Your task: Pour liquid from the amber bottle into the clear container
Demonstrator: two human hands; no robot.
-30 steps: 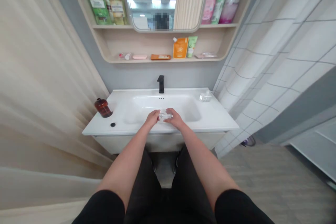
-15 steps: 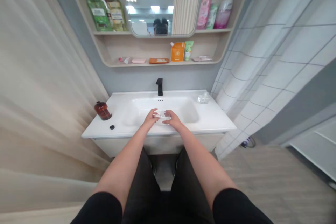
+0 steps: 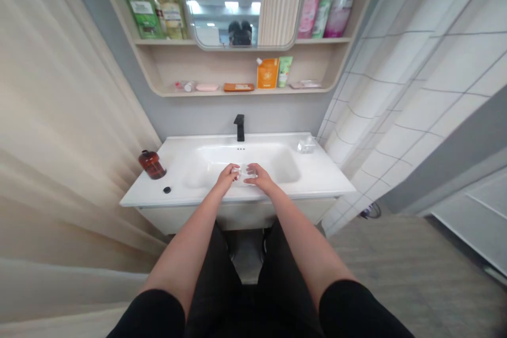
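Note:
Over the front of the white sink basin (image 3: 202, 169), my left hand (image 3: 226, 176) and my right hand (image 3: 260, 178) face each other. The fingers of the left pinch a small clear piece (image 3: 236, 171), partly covered by the fingertips. Curled round a small clear container (image 3: 250, 172) are the fingers of my right hand, thumb on the near side. A narrow gap seems to lie between the two clear parts; their exact kind is too small to make out. A brown bottle (image 3: 152, 165) without a cap stands left of the basin, with a black cap (image 3: 167, 190) in front of it.
A black faucet (image 3: 240, 128) rises behind the basin. Clear containers (image 3: 306, 144) sit on the counter's back right. Above, a shelf (image 3: 237, 93) holds an orange pouch (image 3: 268, 73), a green tube (image 3: 284, 72) and small packs. A curtain (image 3: 79, 142) hangs at left.
The clear piece at my left hand and the container in my right hand look slightly farther apart. The view has shifted a little; the bottle and cap stay where they were.

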